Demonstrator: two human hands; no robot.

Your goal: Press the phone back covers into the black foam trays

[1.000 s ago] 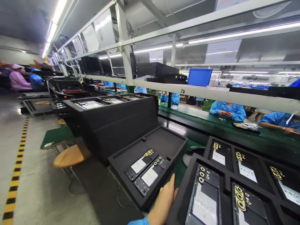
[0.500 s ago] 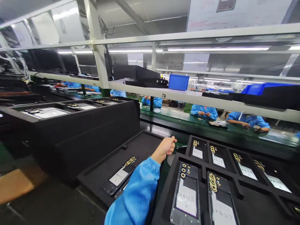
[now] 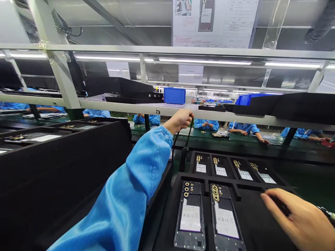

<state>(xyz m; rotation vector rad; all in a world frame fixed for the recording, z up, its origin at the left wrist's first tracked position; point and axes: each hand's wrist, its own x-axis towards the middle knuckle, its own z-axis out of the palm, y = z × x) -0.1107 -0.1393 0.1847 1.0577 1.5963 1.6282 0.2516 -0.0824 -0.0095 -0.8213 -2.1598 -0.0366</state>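
My left hand [image 3: 180,120] is raised at the middle, in a blue sleeve, its fingers closed on a thin black cord [image 3: 188,132]. Two strands of the cord hang below the fist, near a dark rounded object [image 3: 184,155] that I cannot identify. At the lower right my right hand [image 3: 300,216] hovers over the black foam tray [image 3: 251,209]. Its thumb and index finger curve with a gap between them, nothing visible in it; the other fingers are mostly hidden. Left of it, two open-backed phones [image 3: 191,216] with white labels and gold camera rings lie in tray slots.
Behind stands another foam tray [image 3: 227,176] with several phone bodies. A tall black foam stack [image 3: 78,174] fills the left. A white shelf rail [image 3: 125,106] crosses above, carrying a blue bin [image 3: 175,96]. Several people in blue sleeves [image 3: 243,127] work across the line.
My left hand has risen and now shows a black cord hanging from it. My right hand has come into view at lower right. The view has turned to the right.
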